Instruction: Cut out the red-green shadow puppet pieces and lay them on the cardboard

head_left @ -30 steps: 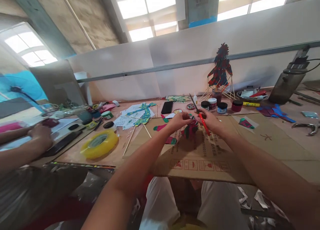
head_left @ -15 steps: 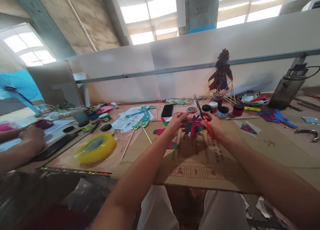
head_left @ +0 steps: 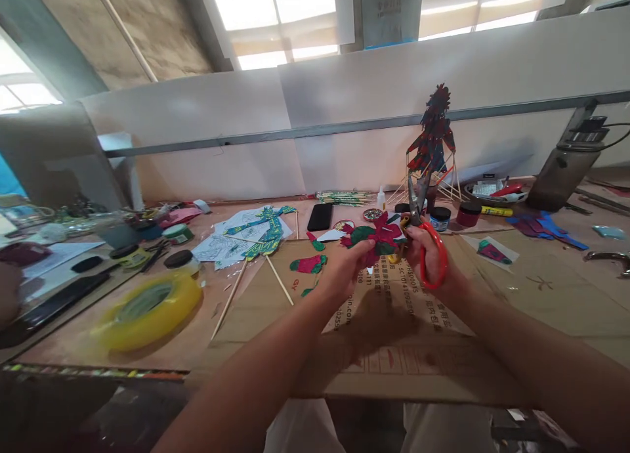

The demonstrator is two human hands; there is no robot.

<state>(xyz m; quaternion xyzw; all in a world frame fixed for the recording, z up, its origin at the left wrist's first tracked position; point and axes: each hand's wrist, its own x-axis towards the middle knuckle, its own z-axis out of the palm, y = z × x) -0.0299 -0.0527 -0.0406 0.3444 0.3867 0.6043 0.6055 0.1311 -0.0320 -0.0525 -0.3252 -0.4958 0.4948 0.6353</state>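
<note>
My left hand (head_left: 355,264) pinches a magenta and green painted cutout (head_left: 377,235) with its thumb on top, a little above the cardboard. Red-handled scissors (head_left: 436,259) are looped on my right hand (head_left: 424,248), blades pointing up and slightly parted. The fingers of that hand also meet the cutout's right side, beside a small yellowish piece (head_left: 405,223) that I cannot make out clearly. Smaller magenta and green cutouts (head_left: 309,264) lie on the cardboard sheet (head_left: 403,351), left of my hands.
A blue-green figure (head_left: 268,236) on sticks lies on papers, near a yellow tape roll (head_left: 147,308). Behind are a phone (head_left: 320,216), paint jars (head_left: 468,214) and a standing red-dark puppet (head_left: 436,134). A grey bottle (head_left: 566,171) stands right. Another person's hand (head_left: 8,289) shows at the left edge.
The cutout and scissors have come up from the cardboard, and the blades now point more upright. The view has shifted, so the other person's arm is mostly out of frame.
</note>
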